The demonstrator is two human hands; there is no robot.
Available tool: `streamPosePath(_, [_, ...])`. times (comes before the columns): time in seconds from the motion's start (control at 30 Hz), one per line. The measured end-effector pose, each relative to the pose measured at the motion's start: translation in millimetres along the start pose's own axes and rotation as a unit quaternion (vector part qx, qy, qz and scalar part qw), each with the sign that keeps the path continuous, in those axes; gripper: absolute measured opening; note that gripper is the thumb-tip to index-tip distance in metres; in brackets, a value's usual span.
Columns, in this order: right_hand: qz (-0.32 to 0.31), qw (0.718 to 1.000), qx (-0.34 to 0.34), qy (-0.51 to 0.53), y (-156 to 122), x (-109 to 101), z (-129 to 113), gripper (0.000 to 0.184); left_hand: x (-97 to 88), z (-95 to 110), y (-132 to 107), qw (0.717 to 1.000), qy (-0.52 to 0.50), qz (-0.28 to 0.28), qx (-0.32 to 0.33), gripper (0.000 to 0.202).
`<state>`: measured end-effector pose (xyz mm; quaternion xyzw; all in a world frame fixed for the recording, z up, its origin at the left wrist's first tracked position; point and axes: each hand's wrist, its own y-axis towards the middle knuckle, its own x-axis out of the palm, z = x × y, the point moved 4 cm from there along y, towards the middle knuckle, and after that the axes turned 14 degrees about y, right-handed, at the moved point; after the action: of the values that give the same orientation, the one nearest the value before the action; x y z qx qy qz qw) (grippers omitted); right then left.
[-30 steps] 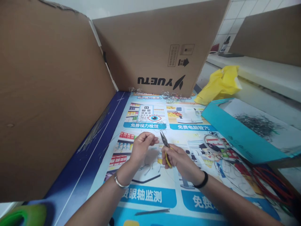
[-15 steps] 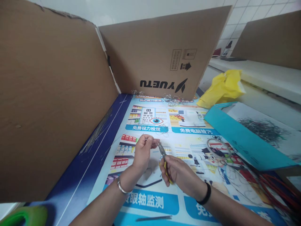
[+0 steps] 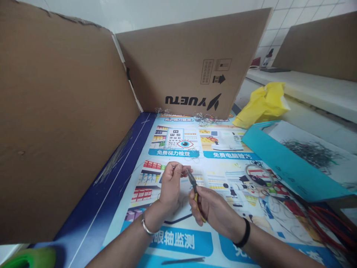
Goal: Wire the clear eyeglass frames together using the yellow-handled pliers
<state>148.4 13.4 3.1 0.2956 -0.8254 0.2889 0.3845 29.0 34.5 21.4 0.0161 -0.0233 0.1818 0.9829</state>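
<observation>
My left hand (image 3: pixel 170 183) is closed in a pinch over the printed poster mat (image 3: pixel 178 149), thumb and fingers pressed on a thin piece of wire that I can barely see. My right hand (image 3: pixel 213 208) is wrapped round the yellow handles of small needle-nose pliers (image 3: pixel 193 184). The pliers' dark tips point up and left and meet the fingertips of my left hand. A few bent wire pieces (image 3: pixel 181 203) lie on the mat just under both hands.
Cardboard panels stand at the left (image 3: pixel 55 111) and at the back (image 3: pixel 192 63). A teal box lid (image 3: pixel 281 163) holding a heap of small wire bits (image 3: pixel 312 150) sits at the right, with a yellow bag (image 3: pixel 262 102) behind it. Red cords (image 3: pixel 329 223) and a wire ring (image 3: pixel 258 175) lie nearby.
The pliers' tips have swung left from apart to meet my left fingertips. Both hands have drifted slightly lower in view.
</observation>
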Motion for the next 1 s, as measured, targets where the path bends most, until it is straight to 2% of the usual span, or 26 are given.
streamPosePath(0.23, [0.02,1.0,0.012,0.006,-1.9,2.6,-0.4,0.031,-0.3,0.8,-1.3,1.0,0.003,-0.001,0.028,0.015])
streamPosePath(1.0, [0.005,0.993,0.051,0.104,-6.9,6.4,6.3,0.032,-3.7,3.4,-6.6,0.99,0.101,0.02,0.098,0.011])
